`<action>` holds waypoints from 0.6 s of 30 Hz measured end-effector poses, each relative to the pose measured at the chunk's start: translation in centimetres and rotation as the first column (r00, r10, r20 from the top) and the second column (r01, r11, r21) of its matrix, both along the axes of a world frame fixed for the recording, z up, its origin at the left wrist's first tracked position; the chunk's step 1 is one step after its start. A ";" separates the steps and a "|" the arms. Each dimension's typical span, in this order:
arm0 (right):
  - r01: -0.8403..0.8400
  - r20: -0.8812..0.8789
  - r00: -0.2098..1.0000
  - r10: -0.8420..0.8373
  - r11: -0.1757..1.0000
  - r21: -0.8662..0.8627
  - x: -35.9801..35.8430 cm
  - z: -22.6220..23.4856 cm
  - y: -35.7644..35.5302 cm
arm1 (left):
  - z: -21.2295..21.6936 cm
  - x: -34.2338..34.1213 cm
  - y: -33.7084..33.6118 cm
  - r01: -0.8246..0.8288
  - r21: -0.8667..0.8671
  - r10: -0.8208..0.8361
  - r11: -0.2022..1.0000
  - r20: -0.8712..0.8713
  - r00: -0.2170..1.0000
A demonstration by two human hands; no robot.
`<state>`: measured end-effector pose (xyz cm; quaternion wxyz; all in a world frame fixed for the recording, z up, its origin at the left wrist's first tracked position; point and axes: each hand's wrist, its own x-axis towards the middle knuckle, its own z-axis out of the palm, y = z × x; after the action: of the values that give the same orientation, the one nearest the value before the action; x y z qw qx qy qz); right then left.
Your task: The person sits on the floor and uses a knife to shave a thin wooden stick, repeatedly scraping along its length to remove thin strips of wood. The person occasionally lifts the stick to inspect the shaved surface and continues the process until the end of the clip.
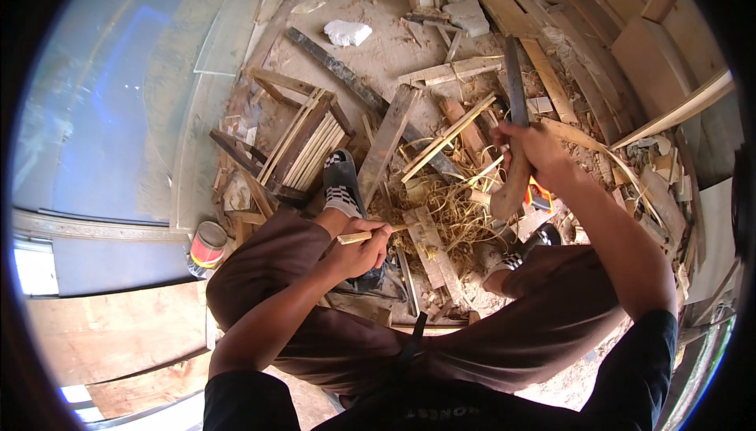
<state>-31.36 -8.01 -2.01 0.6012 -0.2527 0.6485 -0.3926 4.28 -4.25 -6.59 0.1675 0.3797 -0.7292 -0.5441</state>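
Note:
My left hand [364, 251] is closed around a thin wooden strip [354, 237], held over the gap between my knees. My right hand [535, 151], raised further forward on the right, grips a machete [516, 84] near where its dark blade meets the curved wooden handle [512, 187]. The blade points away from me and the handle end hangs toward me. Below the hands, a tangled heap of pale wood shavings [449, 206] lies around a short flat board [431, 246]. An orange object [539, 195] shows partly behind the handle.
To the left stand a small slatted wooden frame [307, 143], a red-labelled can [209, 243] and leaning glass sheets [216, 45]. A long dark beam [339, 68] crosses the floor ahead. Scrap planks [551, 76] crowd the right. A white crumpled lump [347, 33] lies farther off.

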 end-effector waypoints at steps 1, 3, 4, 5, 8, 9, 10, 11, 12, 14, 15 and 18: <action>-0.021 -0.059 0.998 0.023 0.999 0.026 0.6 0.0 0.8 | -0.1 0.1 0.1 -0.030 0.035 0.030 0.999 -0.010 0.999; -0.077 -0.129 0.989 0.070 0.996 -0.046 1.0 -2.4 3.0 | -0.5 0.0 0.4 -0.080 0.106 0.084 0.991 -0.031 0.996; -0.161 -0.169 0.975 0.148 0.985 -0.066 1.2 -3.3 4.4 | -0.8 0.1 0.6 -0.100 0.105 0.105 0.989 -0.044 0.993; -0.233 -0.224 0.949 0.224 0.972 -0.016 2.1 -3.2 5.9 | -1.2 0.0 0.7 -0.115 0.104 0.122 0.988 -0.058 0.991; -0.335 -0.209 0.911 0.354 0.934 0.124 3.9 -4.1 11.3 | -1.5 -0.3 0.6 -0.148 0.113 0.152 0.983 -0.033 0.988; -0.356 -0.287 0.890 0.353 0.933 0.044 5.2 -5.7 13.0 | -1.4 -0.2 0.7 -0.160 0.118 0.162 0.980 -0.007 0.987; -0.387 -0.356 0.867 0.348 0.921 -0.042 7.1 -7.2 14.3 | -1.6 0.4 0.9 -0.192 0.177 0.201 0.965 -0.030 0.979; -0.361 -0.369 0.867 0.336 0.932 0.001 9.2 -8.3 15.2 | -1.4 0.7 0.9 -0.208 0.185 0.220 0.961 -0.047 0.974; -0.250 -0.360 0.908 0.213 0.967 -0.057 11.3 -10.8 16.8 | -1.2 0.4 0.8 -0.206 0.197 0.225 0.958 -0.075 0.972; -0.195 -0.318 0.928 0.195 0.980 0.033 15.2 -10.3 17.2 | -1.2 0.5 1.1 -0.266 0.292 0.303 0.918 -0.087 0.949; -0.159 -0.273 0.950 0.154 0.987 0.003 16.6 -11.1 17.7 | -1.1 0.2 1.2 -0.291 0.337 0.341 0.895 -0.099 0.935; -0.309 -0.294 0.921 0.258 0.940 -0.143 17.2 -11.7 17.9 | -1.0 0.0 0.6 -0.312 0.398 0.367 0.863 -0.068 0.928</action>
<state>-14.11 9.92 -13.73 0.5312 -0.4504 0.6414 -0.3218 4.31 -3.68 -7.61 0.2355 0.4879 -0.5174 -0.6624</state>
